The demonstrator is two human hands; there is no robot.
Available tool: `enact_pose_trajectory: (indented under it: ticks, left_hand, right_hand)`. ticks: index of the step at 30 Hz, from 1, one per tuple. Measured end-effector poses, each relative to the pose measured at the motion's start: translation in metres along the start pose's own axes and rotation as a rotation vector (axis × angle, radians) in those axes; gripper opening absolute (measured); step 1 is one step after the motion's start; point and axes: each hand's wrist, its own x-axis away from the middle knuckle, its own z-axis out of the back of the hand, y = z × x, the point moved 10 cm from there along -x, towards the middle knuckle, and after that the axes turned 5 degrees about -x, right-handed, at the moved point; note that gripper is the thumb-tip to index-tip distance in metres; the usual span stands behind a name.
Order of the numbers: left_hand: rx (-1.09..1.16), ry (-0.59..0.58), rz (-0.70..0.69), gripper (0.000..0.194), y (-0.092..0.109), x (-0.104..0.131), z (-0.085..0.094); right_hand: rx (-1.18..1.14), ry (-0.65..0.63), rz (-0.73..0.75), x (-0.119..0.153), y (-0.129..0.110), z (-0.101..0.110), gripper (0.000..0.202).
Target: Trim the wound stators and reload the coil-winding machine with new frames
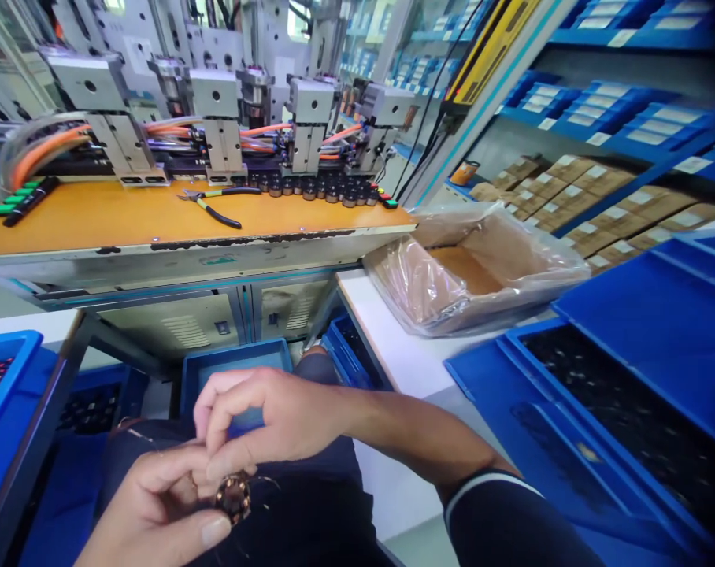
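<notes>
Over my lap, my left hand (157, 504) is closed on a small round motor stator (235, 499) with copper windings around its ring. The thumb and fingers grip its edge, and thin wire ends (268, 482) stick out to the right. My right hand (280, 417) crosses above, thumb and forefinger pinched against the left fingers just over the stator. What lies in that pinch is hidden by the fingers; a fine wire shows beyond them on the left.
Ahead, an orange bench (127, 216) carries cutting pliers (216, 201), a row of dark round parts (327, 189) and machine fixtures (216, 110). To the right stand a plastic-lined carton (393, 276) and blue bins (511, 339). A blue tray (239, 358) sits below the bench; another blue bin (15, 346) is left.
</notes>
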Motion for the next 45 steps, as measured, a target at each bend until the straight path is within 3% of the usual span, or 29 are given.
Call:
enact_pose_trajectory:
  ticks: [4, 8, 12, 15, 22, 28, 36, 45]
  left_hand:
    - [-0.029, 0.081, -0.078, 0.025, 0.004, 0.002, 0.015]
    - [-0.074, 0.110, -0.131, 0.023, 0.008, 0.002, 0.023]
    - [-0.110, 0.068, -0.155, 0.022, 0.009, -0.001, 0.019]
    - [-0.167, 0.062, -0.184, 0.024, 0.014, -0.004, 0.018]
    - [-0.072, 0.040, -0.157, 0.022, 0.014, -0.001, 0.012]
    - [0.151, 0.178, -0.041, 0.029, 0.002, 0.003, 0.011]
    - [0.230, 0.098, -0.089, 0.036, 0.000, -0.001, 0.008]
    - [0.152, -0.010, -0.207, 0.032, 0.006, -0.002, 0.008]
  right_hand:
    - [0.034, 0.248, -0.094, 0.013, 0.004, 0.018, 0.026]
    - [-0.013, 0.346, -0.272, 0.027, 0.010, 0.023, 0.033]
    - [-0.120, 0.289, -0.464, 0.034, 0.021, 0.014, 0.023]
    - [-0.072, 0.196, -0.510, 0.032, 0.019, 0.008, 0.007]
    - [0.136, 0.087, -0.418, 0.024, 0.002, 0.004, 0.006]
    - [0.102, 0.156, -0.340, 0.029, -0.001, 0.003, 0.007]
    - [0.031, 0.201, -0.345, 0.032, 0.001, 0.003, 0.006]
    - [0.136, 0.219, -0.249, 0.032, -0.008, -0.002, 0.007]
